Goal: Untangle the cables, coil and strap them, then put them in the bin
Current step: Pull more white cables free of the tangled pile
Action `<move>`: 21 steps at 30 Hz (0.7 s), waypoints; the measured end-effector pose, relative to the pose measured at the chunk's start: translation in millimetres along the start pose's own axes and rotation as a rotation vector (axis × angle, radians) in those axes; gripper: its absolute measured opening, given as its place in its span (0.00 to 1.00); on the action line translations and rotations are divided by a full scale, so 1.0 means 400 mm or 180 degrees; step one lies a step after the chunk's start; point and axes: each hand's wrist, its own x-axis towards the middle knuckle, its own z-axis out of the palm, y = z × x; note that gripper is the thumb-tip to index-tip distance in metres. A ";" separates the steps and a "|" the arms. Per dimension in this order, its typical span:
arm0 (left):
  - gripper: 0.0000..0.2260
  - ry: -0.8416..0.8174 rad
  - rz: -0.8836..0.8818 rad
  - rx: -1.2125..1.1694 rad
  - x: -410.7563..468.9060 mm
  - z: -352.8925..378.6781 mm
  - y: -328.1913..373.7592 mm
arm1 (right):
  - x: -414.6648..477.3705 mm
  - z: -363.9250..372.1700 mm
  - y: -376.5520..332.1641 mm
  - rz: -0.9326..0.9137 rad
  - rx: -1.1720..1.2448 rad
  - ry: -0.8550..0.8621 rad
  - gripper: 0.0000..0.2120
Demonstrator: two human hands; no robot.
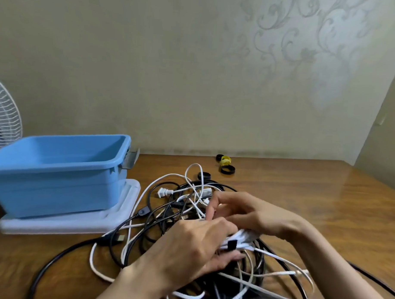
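On the bench (302, 197), left hand (195, 245) grips one white cable (245, 237); right hand (246, 211) curled, hold unclear. One bin (57, 166), four straps (228, 169) nearby.

Nothing here can be read as text, brand, number or sign. The blue bin (57, 166), at 10 o'clock from the cable heap (165, 213), shows plain walls. Any marking on the yellow strap roll (225, 160) at 12 o'clock, or on the white plug (162, 192) at the heap's far edge, is too small to tell.
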 end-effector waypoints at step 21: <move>0.08 0.0107 -0.0444 -0.1474 -0.010 0.033 0.031 | 0.007 -0.006 -0.016 0.1033 -0.1658 -0.1540 0.09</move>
